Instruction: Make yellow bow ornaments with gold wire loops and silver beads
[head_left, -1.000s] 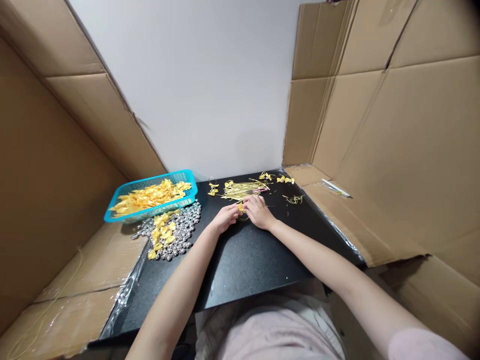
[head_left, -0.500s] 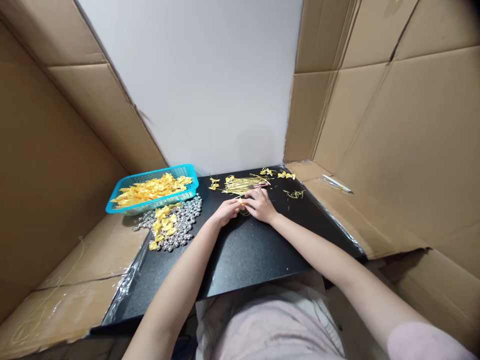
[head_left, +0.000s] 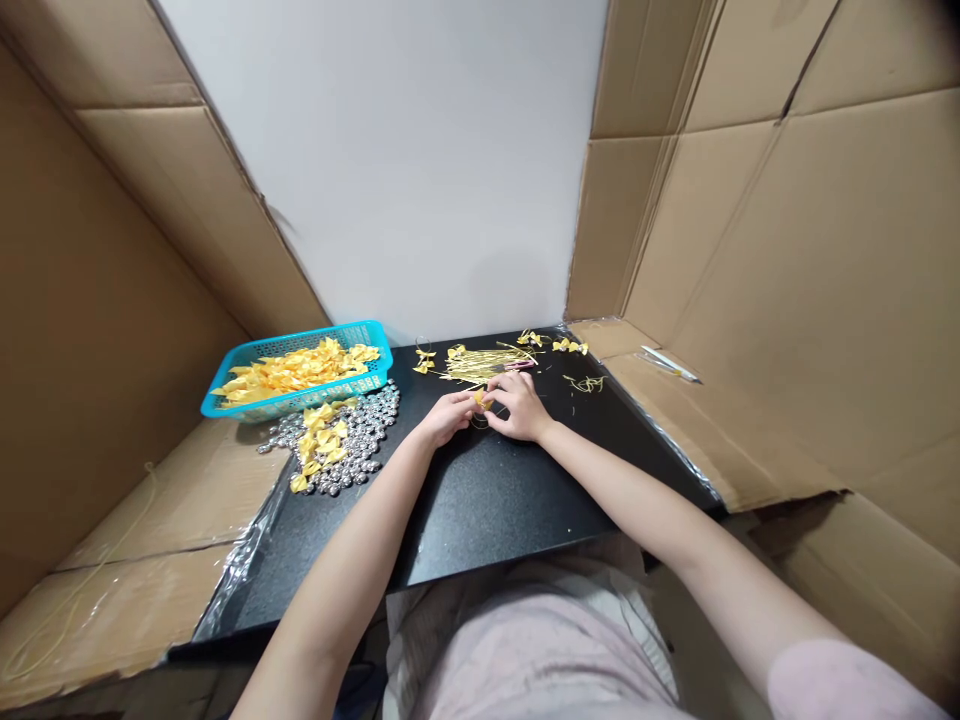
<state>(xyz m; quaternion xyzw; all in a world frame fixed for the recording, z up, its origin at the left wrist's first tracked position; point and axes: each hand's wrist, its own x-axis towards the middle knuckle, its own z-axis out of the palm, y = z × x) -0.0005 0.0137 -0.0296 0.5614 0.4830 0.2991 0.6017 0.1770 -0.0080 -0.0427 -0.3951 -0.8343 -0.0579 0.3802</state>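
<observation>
Yellow bow [head_left: 481,398], small, glossy and crumpled like satin, sat pinched between the fingertips of both hands, low over the speckled black counter [head_left: 480,510]. The left hand [head_left: 448,415] was curled nearly closed on it, and the right hand [head_left: 520,405] was curled the same way, its fingertips pressed to the bow. At twelve o'clock of the hands lay a sheaf of thin gold strands [head_left: 480,365]. At ten o'clock a turquoise perforated basket [head_left: 315,395] held a heap of yellow ribbon pieces [head_left: 292,367]. Round silver beads [head_left: 364,440] spread at nine o'clock, just beside it.
</observation>
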